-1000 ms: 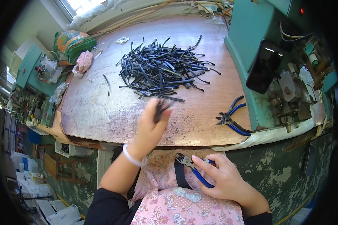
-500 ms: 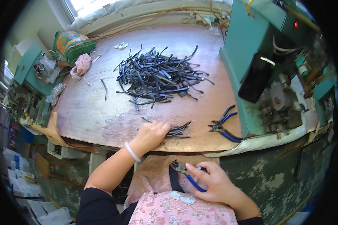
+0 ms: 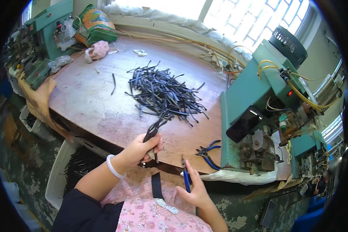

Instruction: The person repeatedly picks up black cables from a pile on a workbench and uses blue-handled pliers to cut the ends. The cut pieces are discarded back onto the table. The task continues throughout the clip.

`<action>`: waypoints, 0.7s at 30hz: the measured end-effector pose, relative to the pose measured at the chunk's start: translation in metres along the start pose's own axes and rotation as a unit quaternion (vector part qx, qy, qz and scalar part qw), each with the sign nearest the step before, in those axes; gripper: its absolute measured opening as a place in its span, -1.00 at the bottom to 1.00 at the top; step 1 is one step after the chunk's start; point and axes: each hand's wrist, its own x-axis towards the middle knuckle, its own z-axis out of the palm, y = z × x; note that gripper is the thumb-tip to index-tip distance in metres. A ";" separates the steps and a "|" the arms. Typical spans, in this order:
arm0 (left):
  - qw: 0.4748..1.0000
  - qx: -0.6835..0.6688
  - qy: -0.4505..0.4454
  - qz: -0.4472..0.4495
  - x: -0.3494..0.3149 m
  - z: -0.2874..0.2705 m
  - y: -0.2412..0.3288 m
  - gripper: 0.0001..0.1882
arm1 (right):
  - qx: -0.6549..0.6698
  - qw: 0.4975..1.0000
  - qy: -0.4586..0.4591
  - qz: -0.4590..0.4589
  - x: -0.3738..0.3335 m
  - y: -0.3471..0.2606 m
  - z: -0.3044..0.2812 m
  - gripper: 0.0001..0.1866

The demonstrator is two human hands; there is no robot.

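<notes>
My left hand (image 3: pixel 142 150) is closed round a bundle of black eyeglass temples (image 3: pixel 154 129), raised at the table's front edge. Metal-tipped ends poke out below the fist. To its right, my right hand (image 3: pixel 196 190) grips blue-handled nippers (image 3: pixel 186 178), jaws pointing up. Farther back lies a big tangled pile of black temples (image 3: pixel 164 91), with the bundle's top overlapping its near side. One single temple (image 3: pixel 113 84) rests apart on the left. A second pair of blue-handled nippers (image 3: pixel 208 156) lies with handles spread near the table's right side.
A green machine (image 3: pixel 234 112) stands at the right, a black phone (image 3: pixel 243 123) on its front. Another green machine (image 3: pixel 54 23) is at the far left. Below the table's left edge sits a white crate (image 3: pixel 55 185) with dark pieces inside. A patterned bag (image 3: pixel 94 27) leans at the back.
My left hand has lifted the bundle off the tabletop and turned it upright. My right hand, still with the nippers, has turned them jaws up. The view has swung to the right.
</notes>
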 end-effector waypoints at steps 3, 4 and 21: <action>0.990 -0.131 -0.042 -0.014 -0.009 0.004 0.014 -0.54 | -0.179 0.972 0.024 -0.150 0.004 -0.025 0.005 -0.24; 0.989 -0.137 -0.050 -0.009 -0.013 0.003 0.017 -0.54 | -0.222 0.958 0.023 -0.181 0.004 -0.039 0.006 -0.25; 0.938 -0.035 0.034 0.342 -0.057 0.018 0.003 -0.54 | -0.278 0.943 -0.001 -0.183 -0.006 -0.076 0.011 -0.26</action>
